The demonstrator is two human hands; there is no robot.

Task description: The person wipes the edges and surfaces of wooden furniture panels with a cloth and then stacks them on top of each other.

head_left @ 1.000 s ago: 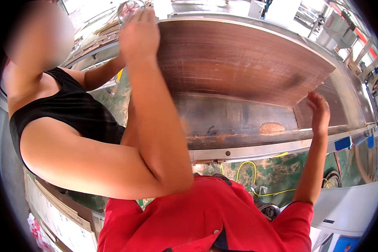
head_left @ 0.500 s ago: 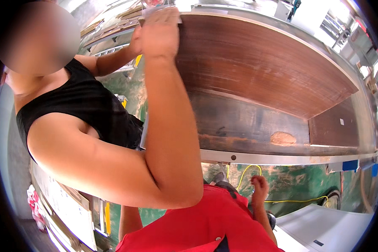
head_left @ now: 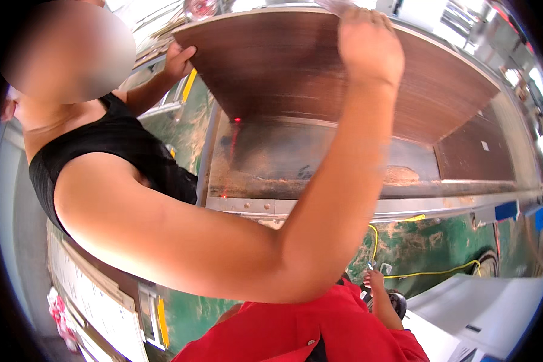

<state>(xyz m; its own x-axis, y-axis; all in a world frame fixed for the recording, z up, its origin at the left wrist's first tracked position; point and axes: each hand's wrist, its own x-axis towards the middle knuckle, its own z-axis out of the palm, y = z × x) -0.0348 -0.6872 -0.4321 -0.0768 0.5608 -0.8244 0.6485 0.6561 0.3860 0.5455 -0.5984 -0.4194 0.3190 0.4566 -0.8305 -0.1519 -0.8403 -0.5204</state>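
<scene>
My right hand [head_left: 374, 279] hangs low in front of my red shirt, its fingers curled. Whether it holds anything small is too hard to make out. My left hand is out of sight behind a co-worker's bare arm [head_left: 338, 181]. That arm reaches across me, and its hand [head_left: 371, 48] is at the top edge of a dark brown wood-grain panel [head_left: 271, 66]. Beside those fingers is a pale, blurred thing. The co-worker's other hand [head_left: 178, 60] grips the panel's left end. The panel stands tilted on a dark, dusty machine table [head_left: 271, 151].
A smaller brown panel [head_left: 473, 151] with a white label sits at the table's right. Sawdust [head_left: 401, 175] lies near its front rail [head_left: 259, 205]. Red laser light crosses the table's left end. A yellow hose [head_left: 434, 273] runs over the green floor; white boards [head_left: 476, 308] are at lower right.
The co-worker's near hand has swept right along the panel's top edge, and their other hand now shows on its left end. My left forearm has become almost wholly hidden. My right hand hangs slightly lower.
</scene>
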